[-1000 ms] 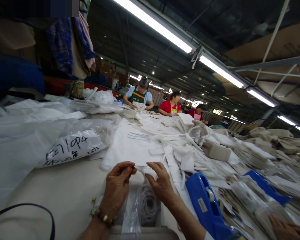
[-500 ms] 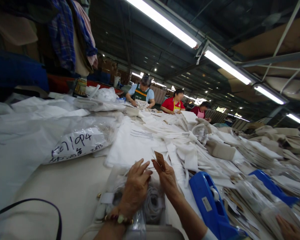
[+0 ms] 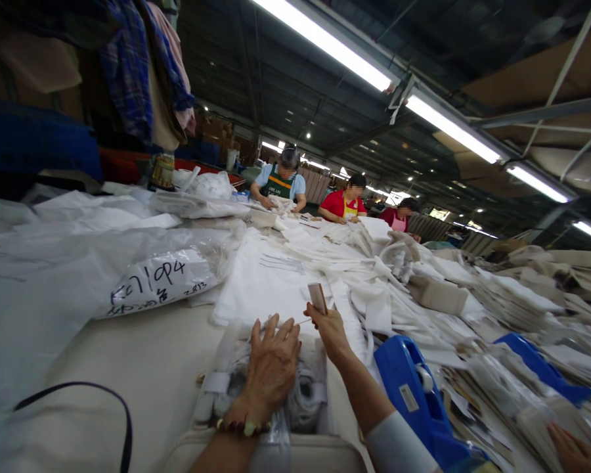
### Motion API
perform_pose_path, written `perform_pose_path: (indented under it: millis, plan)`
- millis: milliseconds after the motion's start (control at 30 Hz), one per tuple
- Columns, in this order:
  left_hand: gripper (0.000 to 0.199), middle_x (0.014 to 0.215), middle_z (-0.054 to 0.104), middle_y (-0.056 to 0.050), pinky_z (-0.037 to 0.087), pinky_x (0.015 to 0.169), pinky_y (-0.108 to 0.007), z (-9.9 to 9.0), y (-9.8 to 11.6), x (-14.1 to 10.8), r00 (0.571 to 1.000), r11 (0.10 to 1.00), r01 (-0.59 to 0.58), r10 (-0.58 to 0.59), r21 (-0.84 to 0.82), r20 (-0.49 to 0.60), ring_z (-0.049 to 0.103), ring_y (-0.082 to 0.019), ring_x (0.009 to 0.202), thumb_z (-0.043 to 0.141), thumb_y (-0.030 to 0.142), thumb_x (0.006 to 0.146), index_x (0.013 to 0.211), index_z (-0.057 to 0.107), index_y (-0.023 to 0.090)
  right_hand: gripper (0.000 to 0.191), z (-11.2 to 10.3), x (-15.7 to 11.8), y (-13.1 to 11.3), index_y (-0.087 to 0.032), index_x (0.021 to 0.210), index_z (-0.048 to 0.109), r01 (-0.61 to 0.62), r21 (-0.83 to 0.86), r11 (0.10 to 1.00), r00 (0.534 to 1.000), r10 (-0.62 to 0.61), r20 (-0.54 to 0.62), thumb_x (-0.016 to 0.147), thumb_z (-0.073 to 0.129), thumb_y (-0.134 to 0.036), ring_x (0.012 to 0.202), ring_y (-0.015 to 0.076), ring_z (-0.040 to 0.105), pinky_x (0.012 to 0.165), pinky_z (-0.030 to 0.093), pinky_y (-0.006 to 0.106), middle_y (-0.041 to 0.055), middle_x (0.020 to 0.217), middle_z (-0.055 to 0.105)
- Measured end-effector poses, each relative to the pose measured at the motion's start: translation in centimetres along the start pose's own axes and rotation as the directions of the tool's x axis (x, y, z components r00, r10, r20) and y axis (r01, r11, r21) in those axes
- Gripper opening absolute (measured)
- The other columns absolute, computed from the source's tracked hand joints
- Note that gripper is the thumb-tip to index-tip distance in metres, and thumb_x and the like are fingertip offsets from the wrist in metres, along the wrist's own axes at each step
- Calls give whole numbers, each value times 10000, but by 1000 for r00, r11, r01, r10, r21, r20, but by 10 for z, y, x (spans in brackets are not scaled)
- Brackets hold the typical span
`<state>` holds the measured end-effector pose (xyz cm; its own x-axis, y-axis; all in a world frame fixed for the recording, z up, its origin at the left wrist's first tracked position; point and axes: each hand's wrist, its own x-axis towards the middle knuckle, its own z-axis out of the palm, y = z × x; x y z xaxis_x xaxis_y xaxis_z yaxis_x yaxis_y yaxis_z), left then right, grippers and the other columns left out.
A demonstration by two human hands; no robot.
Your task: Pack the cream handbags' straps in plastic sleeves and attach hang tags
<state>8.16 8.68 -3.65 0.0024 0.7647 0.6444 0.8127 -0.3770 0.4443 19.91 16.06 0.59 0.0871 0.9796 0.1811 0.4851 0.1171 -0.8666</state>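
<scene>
One tag [image 3: 318, 299] in right hand [image 3: 331, 333] | left hand [image 3: 272, 364] over bagged coils [image 3: 306, 399]

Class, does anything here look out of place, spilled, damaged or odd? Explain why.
The heap of loose white fabric strips, just right of centre, looks untidy: pieces cross at many angles, unlike the layered white-and-beige cloth stack farther right. Nothing looks plainly spilled or damaged.

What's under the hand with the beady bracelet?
Around the left hand, you can see clear plastic wrapping and pale coiled strips peeking out on both sides. The hand covers the middle, so what lies right beneath it can't be seen.
</scene>
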Motion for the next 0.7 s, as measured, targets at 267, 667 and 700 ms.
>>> perform_pose_path:
  millis: [267, 667, 700]
  plan:
    - [333, 1135, 632, -154, 484, 944, -456, 7, -20, 1, 954, 968, 115, -170, -225, -245, 573, -245, 1096, 361, 239, 910, 1157, 549, 118, 525, -40, -90, 18, -165, 1164, 610, 267, -273, 924, 954, -294, -61, 779, 560, -519, 1064, 281, 582, 915, 450, 409, 142, 1191, 606]
    - [406, 1016, 695, -85, 518, 863, -320, -51, -5, 16, 932, 806, 315, -362, -502, 5, 646, -197, 952, 387, 430, 833, 1025, 620, 158, 739, -21, -186, 73, -162, 1483, 84, 530, -768, 360, 750, -621, 227, 905, 453, -436, 1202, 294, 530, 888, 501, 449, 160, 1404, 433]
    - [430, 1034, 690, -87, 512, 870, -328, -63, -7, 15, 922, 801, 350, -387, -485, 27, 643, -207, 964, 399, 455, 814, 1035, 618, 158, 717, -23, -185, 70, -156, 1481, 113, 529, -760, 378, 757, -614, 222, 909, 451, -425, 1202, 301, 529, 888, 502, 462, 168, 1404, 430]
